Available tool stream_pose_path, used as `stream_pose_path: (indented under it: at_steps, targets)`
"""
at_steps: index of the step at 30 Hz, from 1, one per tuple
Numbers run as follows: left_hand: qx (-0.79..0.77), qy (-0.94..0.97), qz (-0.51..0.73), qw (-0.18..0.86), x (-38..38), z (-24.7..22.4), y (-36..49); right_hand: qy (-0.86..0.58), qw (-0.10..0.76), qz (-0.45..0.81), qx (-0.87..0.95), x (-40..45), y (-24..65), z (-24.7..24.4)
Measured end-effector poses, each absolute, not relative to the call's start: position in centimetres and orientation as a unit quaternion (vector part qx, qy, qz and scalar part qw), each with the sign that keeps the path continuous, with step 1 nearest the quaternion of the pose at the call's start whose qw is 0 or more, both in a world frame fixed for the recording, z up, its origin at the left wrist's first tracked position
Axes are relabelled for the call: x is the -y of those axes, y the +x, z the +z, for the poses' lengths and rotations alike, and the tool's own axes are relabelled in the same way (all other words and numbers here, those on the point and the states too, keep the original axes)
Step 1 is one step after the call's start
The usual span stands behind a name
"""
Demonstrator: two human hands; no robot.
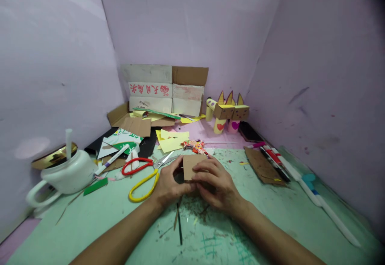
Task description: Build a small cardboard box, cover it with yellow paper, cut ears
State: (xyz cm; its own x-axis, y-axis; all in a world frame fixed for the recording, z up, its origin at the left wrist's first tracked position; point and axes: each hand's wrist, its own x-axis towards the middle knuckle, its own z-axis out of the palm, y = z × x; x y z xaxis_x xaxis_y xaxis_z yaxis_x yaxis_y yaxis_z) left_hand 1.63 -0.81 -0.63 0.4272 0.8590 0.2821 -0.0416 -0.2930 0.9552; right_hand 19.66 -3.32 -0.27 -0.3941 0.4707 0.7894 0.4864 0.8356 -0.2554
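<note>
Cardboard piece [190,164] sat between both hands over the green tabletop [114,221]. Risk, my guess: a hard squeeze could've creased it; a leftward bump could've knocked the scissors [157,164] just beside the left hand [170,184]. Left hand grasped its left side, thumb low. Right hand [219,184] held the right side, fingers curled across the front.

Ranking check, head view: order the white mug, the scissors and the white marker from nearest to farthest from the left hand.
From the left hand:
1. Scissors: immediately to its left.
2. White marker: farther left, beyond the red handle.
3. White mug: far left.
</note>
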Motion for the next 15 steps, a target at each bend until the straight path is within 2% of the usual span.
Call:
stream_pose_path:
  at_steps: [5,15]
  targets:
    - [-0.312,0.672,0.440,0.507,0.6,-0.7,1.6,-0.281,0.458,-0.018,0.843,3.3,19.6,-0.1]
    - [-0.303,0.662,0.440,0.526,0.7,-0.9,1.4,-0.309,0.501,0.033,0.807,3.2,21.3,-0.1]
